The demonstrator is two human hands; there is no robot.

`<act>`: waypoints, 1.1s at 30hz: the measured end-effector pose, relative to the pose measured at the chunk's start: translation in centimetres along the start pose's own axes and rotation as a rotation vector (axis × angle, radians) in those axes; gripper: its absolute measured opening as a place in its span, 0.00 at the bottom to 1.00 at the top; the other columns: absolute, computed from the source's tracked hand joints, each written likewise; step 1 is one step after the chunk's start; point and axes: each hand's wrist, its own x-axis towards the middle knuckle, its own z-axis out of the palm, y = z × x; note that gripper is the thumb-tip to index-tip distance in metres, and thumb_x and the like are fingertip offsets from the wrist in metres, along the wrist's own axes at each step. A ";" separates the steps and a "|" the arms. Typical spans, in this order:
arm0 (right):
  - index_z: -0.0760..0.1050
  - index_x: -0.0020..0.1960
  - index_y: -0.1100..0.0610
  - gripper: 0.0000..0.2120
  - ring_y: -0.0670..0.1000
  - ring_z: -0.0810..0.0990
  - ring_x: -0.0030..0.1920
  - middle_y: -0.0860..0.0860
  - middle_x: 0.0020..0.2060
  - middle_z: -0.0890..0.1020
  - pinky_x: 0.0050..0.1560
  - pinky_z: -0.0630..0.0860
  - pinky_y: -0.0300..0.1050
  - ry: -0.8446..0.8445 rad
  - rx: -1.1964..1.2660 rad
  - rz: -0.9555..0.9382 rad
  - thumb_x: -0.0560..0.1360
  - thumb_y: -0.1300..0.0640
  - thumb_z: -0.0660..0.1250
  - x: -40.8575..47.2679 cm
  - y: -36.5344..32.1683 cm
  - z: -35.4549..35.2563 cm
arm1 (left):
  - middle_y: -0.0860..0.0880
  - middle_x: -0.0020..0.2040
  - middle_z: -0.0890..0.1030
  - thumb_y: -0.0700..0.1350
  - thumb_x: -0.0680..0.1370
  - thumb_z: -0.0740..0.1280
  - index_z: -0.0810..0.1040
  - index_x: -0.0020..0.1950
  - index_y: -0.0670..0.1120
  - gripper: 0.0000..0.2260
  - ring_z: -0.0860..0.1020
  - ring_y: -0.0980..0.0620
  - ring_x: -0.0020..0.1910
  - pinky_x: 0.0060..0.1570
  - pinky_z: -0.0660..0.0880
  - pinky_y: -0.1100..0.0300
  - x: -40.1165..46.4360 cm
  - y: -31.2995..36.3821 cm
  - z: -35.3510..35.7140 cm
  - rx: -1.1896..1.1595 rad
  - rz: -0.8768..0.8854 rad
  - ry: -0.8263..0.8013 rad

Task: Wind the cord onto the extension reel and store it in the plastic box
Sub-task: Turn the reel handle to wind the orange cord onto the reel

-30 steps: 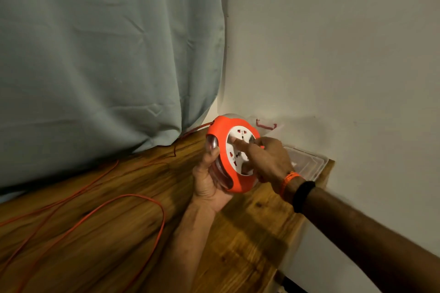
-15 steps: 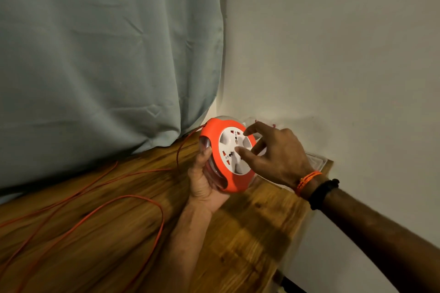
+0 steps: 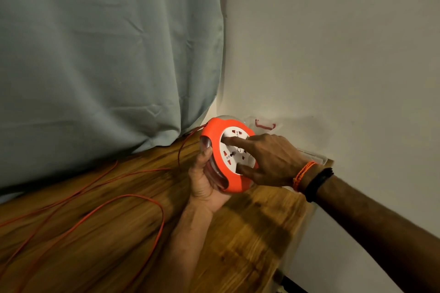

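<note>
reel [image 3: 228, 157]: orange round casing, white socket face, held upright above the table's far right corner | cord [image 3: 133, 200]: thin orange, mostly unwound, loose loops across the tabletop toward its left edge | box [image 3: 309, 154]: clear plastic, red latch, at the far right corner, mostly hidden

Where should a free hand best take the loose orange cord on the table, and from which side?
Probably the bare loop lying flat on the wooden table, pinched from above, left of the reel: nothing covers it there, and both hands are at the reel.
</note>
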 end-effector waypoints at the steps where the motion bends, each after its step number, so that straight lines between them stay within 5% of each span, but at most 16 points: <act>1: 0.59 0.74 0.38 0.31 0.55 0.84 0.49 0.52 0.55 0.85 0.46 0.83 0.49 0.032 0.019 0.050 0.73 0.39 0.64 0.0 -0.3 0.2 | 0.37 0.71 0.74 0.53 0.63 0.81 0.68 0.77 0.47 0.44 0.74 0.35 0.67 0.63 0.71 0.34 0.0 0.0 0.0 -0.002 0.005 -0.006; 4: 0.76 0.64 0.46 0.28 0.54 0.84 0.46 0.52 0.51 0.86 0.45 0.76 0.41 0.212 0.431 0.505 0.67 0.36 0.69 0.1 -1.9 0.8 | 0.37 0.70 0.74 0.52 0.64 0.80 0.69 0.76 0.43 0.43 0.74 0.35 0.67 0.63 0.72 0.37 -0.1 -0.1 0.4 0.013 0.020 -0.036; 6: 0.82 0.51 0.56 0.26 0.48 0.82 0.30 0.53 0.40 0.88 0.32 0.73 0.38 0.210 0.907 0.870 0.68 0.34 0.68 0.8 -2.8 1.1 | 0.36 0.71 0.74 0.52 0.64 0.81 0.68 0.77 0.43 0.45 0.73 0.35 0.68 0.63 0.72 0.38 0.0 -0.1 0.6 0.021 0.016 -0.026; 8: 0.82 0.40 0.57 0.24 0.43 0.72 0.16 0.53 0.29 0.86 0.20 0.67 0.32 0.135 1.110 0.991 0.71 0.35 0.67 1.3 -3.0 1.1 | 0.36 0.72 0.72 0.52 0.63 0.81 0.67 0.77 0.43 0.46 0.72 0.35 0.69 0.65 0.71 0.38 0.0 -0.1 0.7 0.022 0.013 -0.029; 15: 0.81 0.44 0.55 0.16 0.42 0.77 0.18 0.48 0.28 0.86 0.19 0.69 0.33 0.074 1.016 0.827 0.75 0.42 0.67 0.8 -2.9 0.2 | 0.36 0.72 0.73 0.52 0.65 0.80 0.69 0.76 0.47 0.42 0.73 0.34 0.68 0.65 0.69 0.35 -0.1 0.4 0.3 0.018 0.023 -0.050; 18: 0.79 0.49 0.52 0.14 0.41 0.82 0.25 0.47 0.28 0.86 0.32 0.78 0.39 0.154 0.769 0.731 0.74 0.42 0.67 0.0 -2.7 -0.5 | 0.36 0.75 0.68 0.52 0.67 0.79 0.66 0.78 0.48 0.42 0.67 0.32 0.73 0.68 0.65 0.33 0.0 0.4 0.3 0.021 0.029 -0.064; 21: 0.77 0.58 0.50 0.18 0.49 0.85 0.37 0.48 0.34 0.87 0.45 0.82 0.48 0.215 0.437 0.537 0.72 0.43 0.69 -0.9 -2.3 -1.2 | 0.36 0.77 0.65 0.53 0.67 0.79 0.60 0.80 0.47 0.47 0.65 0.33 0.74 0.66 0.68 0.35 -0.1 0.6 0.4 -0.006 0.024 -0.060; 26: 0.68 0.69 0.43 0.27 0.54 0.84 0.47 0.44 0.49 0.86 0.46 0.81 0.50 0.170 0.123 0.164 0.71 0.40 0.66 -1.5 -1.4 -1.8 | 0.37 0.70 0.75 0.51 0.67 0.79 0.66 0.77 0.45 0.41 0.74 0.35 0.67 0.60 0.74 0.39 -0.2 0.6 0.6 -0.028 0.049 -0.079; 33: 0.59 0.75 0.39 0.31 0.55 0.84 0.47 0.51 0.53 0.85 0.44 0.82 0.50 0.075 0.013 0.005 0.74 0.34 0.58 -0.5 -0.4 -0.4 | 0.36 0.73 0.71 0.53 0.64 0.81 0.64 0.79 0.46 0.48 0.72 0.34 0.69 0.61 0.73 0.37 -0.1 0.3 0.5 0.018 0.009 -0.034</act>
